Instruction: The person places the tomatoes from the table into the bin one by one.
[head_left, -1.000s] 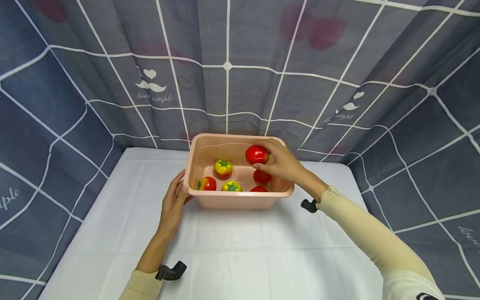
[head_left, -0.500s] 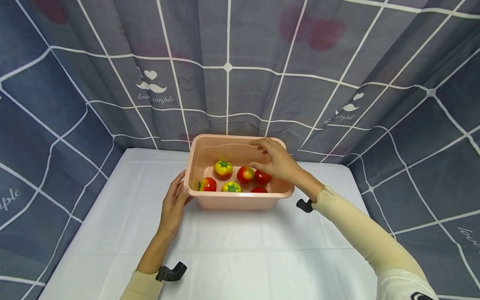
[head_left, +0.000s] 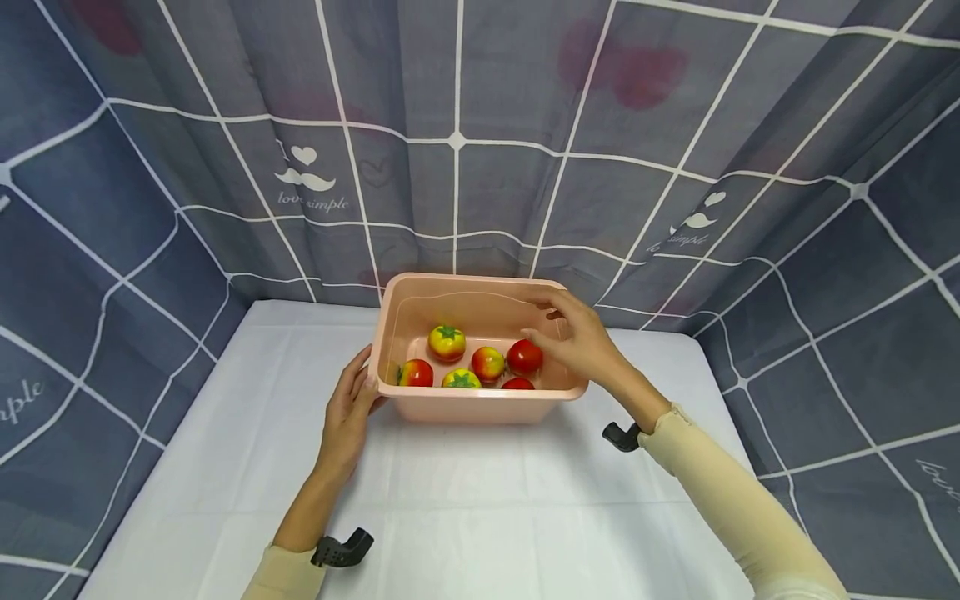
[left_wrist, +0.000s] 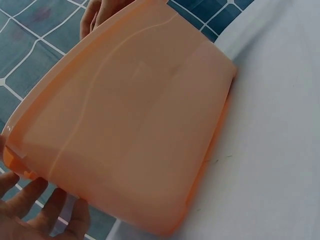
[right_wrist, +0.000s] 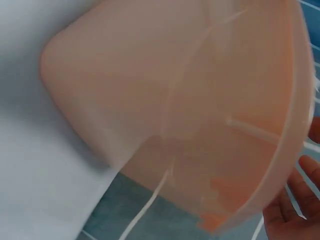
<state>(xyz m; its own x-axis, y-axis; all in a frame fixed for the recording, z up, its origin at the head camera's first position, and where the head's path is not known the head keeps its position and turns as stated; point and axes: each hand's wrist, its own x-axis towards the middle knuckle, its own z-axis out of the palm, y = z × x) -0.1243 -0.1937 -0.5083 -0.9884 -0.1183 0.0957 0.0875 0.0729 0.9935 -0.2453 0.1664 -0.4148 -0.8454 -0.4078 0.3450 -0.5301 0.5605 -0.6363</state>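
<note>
A pink plastic bin (head_left: 465,407) stands on the white-covered table, with several fruits inside. My left hand (head_left: 349,412) holds its left side near the front corner; in the left wrist view, the fingers (left_wrist: 47,205) touch the outer wall just under the rim. Over the bin's right end hovers my right hand (head_left: 588,346), its fingers loosely spread and holding nothing. Closest to it are a red fruit (head_left: 524,357) and a red-and-yellow apple-like fruit (head_left: 487,364). Two yellowish fruits with green leafy tops, a rear one (head_left: 447,342) and a front one (head_left: 461,379), lie farther left.
Another red-and-yellow fruit (head_left: 416,372) lies in the front left corner, and a partly hidden red one (head_left: 517,383) lies behind the front wall. The white tablecloth (head_left: 480,508) spreads before the bin. Grey checked curtains (head_left: 510,192) enclose the back and sides.
My right hand has let go of the apple-like fruit, which now lies among the others in the bin. That hand has then drawn back rightward. The left hand keeps its place.
</note>
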